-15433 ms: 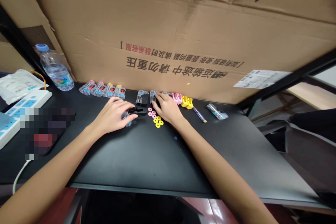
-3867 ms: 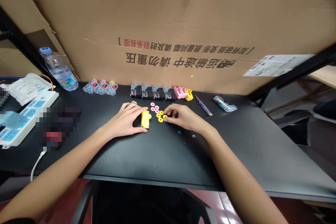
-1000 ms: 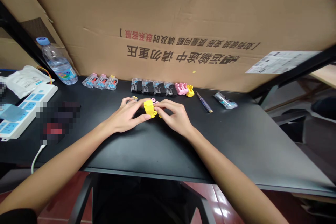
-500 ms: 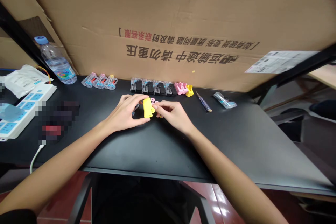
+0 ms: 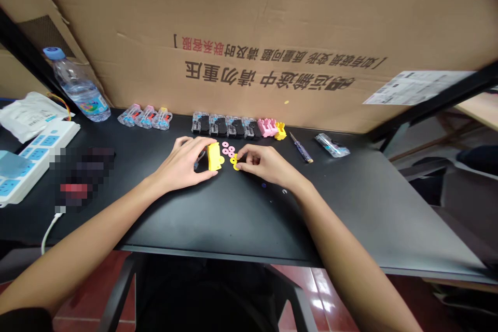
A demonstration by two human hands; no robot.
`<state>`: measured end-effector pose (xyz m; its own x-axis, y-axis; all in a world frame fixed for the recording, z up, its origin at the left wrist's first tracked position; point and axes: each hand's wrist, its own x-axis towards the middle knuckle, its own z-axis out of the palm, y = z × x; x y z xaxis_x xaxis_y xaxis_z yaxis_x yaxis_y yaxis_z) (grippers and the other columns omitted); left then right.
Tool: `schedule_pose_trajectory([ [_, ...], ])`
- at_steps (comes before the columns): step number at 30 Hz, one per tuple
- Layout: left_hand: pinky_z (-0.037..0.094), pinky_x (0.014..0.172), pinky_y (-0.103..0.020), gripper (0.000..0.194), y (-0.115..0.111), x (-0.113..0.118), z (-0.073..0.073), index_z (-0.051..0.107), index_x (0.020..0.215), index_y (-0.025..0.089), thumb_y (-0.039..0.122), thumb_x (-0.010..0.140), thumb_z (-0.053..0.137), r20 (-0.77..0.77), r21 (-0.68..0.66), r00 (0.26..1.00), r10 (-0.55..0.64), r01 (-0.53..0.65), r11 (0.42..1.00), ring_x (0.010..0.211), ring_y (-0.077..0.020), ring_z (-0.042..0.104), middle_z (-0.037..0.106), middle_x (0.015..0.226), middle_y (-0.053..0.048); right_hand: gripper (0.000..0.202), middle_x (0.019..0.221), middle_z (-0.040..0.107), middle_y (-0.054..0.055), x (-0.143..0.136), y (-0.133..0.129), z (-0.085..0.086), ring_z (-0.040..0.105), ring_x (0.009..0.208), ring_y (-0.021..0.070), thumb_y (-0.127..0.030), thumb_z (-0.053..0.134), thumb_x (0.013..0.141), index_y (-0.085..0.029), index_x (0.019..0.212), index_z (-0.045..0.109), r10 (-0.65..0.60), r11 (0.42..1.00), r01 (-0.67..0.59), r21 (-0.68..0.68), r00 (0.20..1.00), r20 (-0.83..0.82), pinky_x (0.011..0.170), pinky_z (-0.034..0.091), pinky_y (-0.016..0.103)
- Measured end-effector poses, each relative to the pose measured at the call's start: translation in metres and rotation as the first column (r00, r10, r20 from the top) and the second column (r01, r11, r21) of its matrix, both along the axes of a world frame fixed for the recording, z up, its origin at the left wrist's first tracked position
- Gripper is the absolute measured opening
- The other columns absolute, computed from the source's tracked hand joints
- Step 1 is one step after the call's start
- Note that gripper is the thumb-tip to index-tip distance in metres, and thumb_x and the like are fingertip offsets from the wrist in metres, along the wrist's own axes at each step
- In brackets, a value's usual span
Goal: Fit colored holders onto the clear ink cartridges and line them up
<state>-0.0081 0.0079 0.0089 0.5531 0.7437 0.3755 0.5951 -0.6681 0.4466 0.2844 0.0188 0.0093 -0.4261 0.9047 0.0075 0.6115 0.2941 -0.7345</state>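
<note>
I log: left hand (image 5: 185,163) gripping one yellow plastic block (image 5: 213,157) toward the far edge of the black tabletop (image 5: 218,218); right hand (image 5: 266,162) at flat yellow rings (image 5: 232,162), grasp indeterminable; step, seemingly ring-picking, next calling for a fine pinch.

A printed cardboard panel (image 5: 249,10) rises behind the water bottle (image 5: 81,88). Left of the bottle lies a white packet (image 5: 31,113); in front and left, a power strip (image 5: 42,148).
</note>
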Motion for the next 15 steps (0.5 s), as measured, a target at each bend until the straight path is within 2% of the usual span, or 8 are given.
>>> schedule_pose_trajectory([
  [4,0.037,0.119,-0.052,0.063,0.0,0.0,0.0,0.053,0.148,0.027,0.042,0.093,0.08,-0.005,0.0,1.0,0.002,-0.002,1.0,0.132,-0.0312,0.066,0.069,0.148,-0.01,0.03,0.071,0.071,0.0,0.004,0.002,0.001,0.058,0.062,0.0161,-0.044,0.069,0.097,-0.02,0.11,0.08,-0.018,0.999,0.017,0.029,0.999,0.038,0.063,0.043,0.031],
  [7,0.036,0.12,-0.051,0.064,0.0,0.0,0.001,0.052,0.147,0.026,0.041,0.092,0.081,-0.008,0.011,1.0,-0.002,0.002,1.0,0.132,-0.0308,0.066,0.069,0.148,-0.01,0.032,0.09,0.083,0.006,0.008,0.004,0.0,0.067,0.072,0.0199,-0.04,0.062,0.1,-0.02,0.109,0.084,-0.015,0.998,0.011,0.059,0.998,0.062,0.069,0.05,0.034],
  [9,0.036,0.12,-0.05,0.064,0.0,0.0,0.001,0.052,0.147,0.026,0.041,0.092,0.082,-0.008,0.019,1.0,-0.005,0.005,1.0,0.132,-0.0306,0.067,0.069,0.148,-0.01,0.032,0.096,0.085,0.008,0.01,0.006,-0.001,0.071,0.076,0.022,-0.039,0.062,0.099,-0.02,0.107,0.086,-0.021,0.997,0.016,0.074,0.997,0.071,0.072,0.053,0.036],
  [15,0.035,0.12,-0.05,0.063,0.002,-0.001,-0.001,0.051,0.145,0.026,0.041,0.092,0.083,-0.017,0.017,1.0,0.004,-0.004,1.0,0.132,-0.0305,0.066,0.069,0.148,-0.009,0.031,0.09,0.084,0.007,0.01,0.004,0.003,0.07,0.074,0.0211,-0.04,0.064,0.096,-0.019,0.103,0.086,-0.012,0.999,0.01,0.044,0.999,0.043,0.071,0.054,0.036],
])
